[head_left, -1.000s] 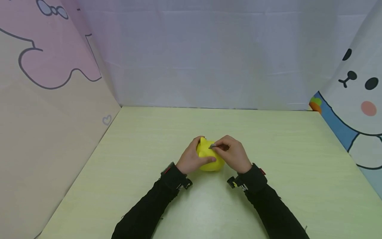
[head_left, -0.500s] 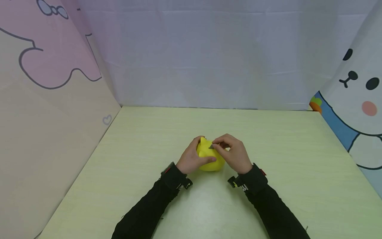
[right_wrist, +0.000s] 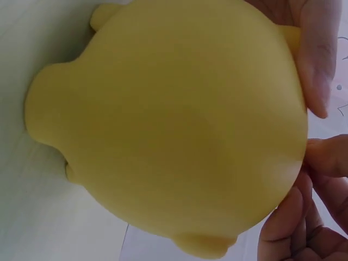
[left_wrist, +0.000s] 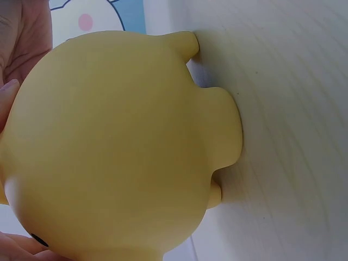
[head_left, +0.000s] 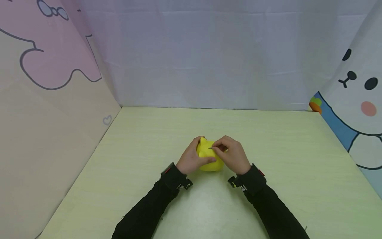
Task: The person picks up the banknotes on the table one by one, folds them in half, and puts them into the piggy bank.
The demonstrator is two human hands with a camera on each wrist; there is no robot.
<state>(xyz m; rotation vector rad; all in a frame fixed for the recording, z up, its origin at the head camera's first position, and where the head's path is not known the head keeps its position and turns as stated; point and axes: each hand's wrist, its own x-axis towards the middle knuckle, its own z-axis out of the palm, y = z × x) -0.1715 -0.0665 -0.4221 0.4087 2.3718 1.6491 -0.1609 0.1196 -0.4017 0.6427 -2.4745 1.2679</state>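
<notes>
A round yellow piggy bank (head_left: pixel 212 164) stands on the table, its short feet and blunt snout-like bulges showing in the right wrist view. My left hand (head_left: pixel 193 159) grips its left side, thumb along the near top and fingers wrapped round the far side. My right hand (head_left: pixel 234 154) has thumb and index finger pinched together right at the top of the piggy bank, at a thin dark sliver of a coin (head_left: pixel 210 148) in line with the slot. Most of the coin is hidden by the bank and fingertips. In the right wrist view both sets of fingers meet close together at the bank's top.
The pale wooden table (head_left: pixel 149 132) stretches out around both hands. A white cloth backdrop (head_left: pixel 191 59) rises at its far edge, with cartoon-printed cloths on the left and right sides. Black wrist bands with small cameras sit on both wrists.
My right fingertips have lowered slightly toward the piggy bank's top, and the grey coin that stood out there has shrunk to a thin sliver. My left hand and the bank stay put.
</notes>
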